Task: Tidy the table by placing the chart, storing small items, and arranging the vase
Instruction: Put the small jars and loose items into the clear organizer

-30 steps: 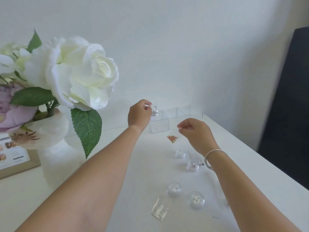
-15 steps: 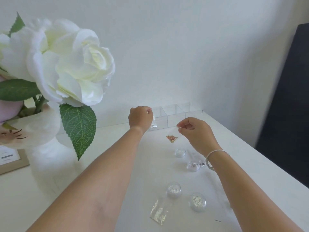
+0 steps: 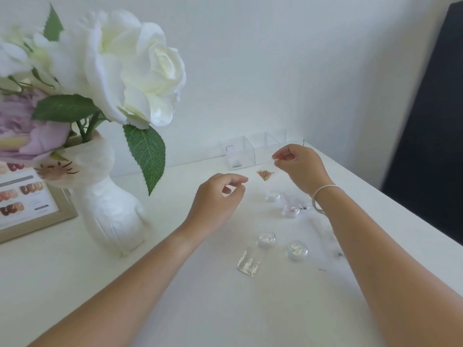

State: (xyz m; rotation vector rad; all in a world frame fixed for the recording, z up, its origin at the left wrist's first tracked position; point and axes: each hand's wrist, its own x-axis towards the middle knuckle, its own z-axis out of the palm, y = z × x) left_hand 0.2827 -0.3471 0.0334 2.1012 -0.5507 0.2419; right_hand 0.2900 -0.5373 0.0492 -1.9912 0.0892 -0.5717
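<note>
White table [image 3: 75, 284]: your whole work surface, with the wall right behind it.
Left hand [image 3: 215, 196]: you hold it above the table, fingers curled loosely with thumb and forefinger close but apart; nothing shows between them.
Right hand [image 3: 298, 164]: you pinch the top edge of a small clear bag [image 3: 269, 169] between thumb and forefinger, and the bag hangs just in front of the clear box.
Bag contents: a little cluster of orange-gold bits [image 3: 265, 174] sits in its lower corner.
Clear box [image 3: 250, 151]: an acrylic organiser with several compartments, standing at the back of the table against the wall; the leftmost compartment holds something small, too faint for you to identify.
Small items: four clear round pots lie near your right forearm, at [image 3: 272, 196], [image 3: 291, 210], [image 3: 266, 239] and [image 3: 297, 250]; a flat sachet of silvery flakes [image 3: 249, 261] lies just beside the nearest two.
Vase [image 3: 110, 209]: white, with a cat face, upright to your left, holding white roses [image 3: 130, 68] and a lilac bloom [image 3: 27, 131].
Chart [image 3: 25, 199]: a framed nail-colour card propped behind the vase at the left edge.
Bracelet [image 3: 323, 194]: a pale band on your right wrist.
</note>
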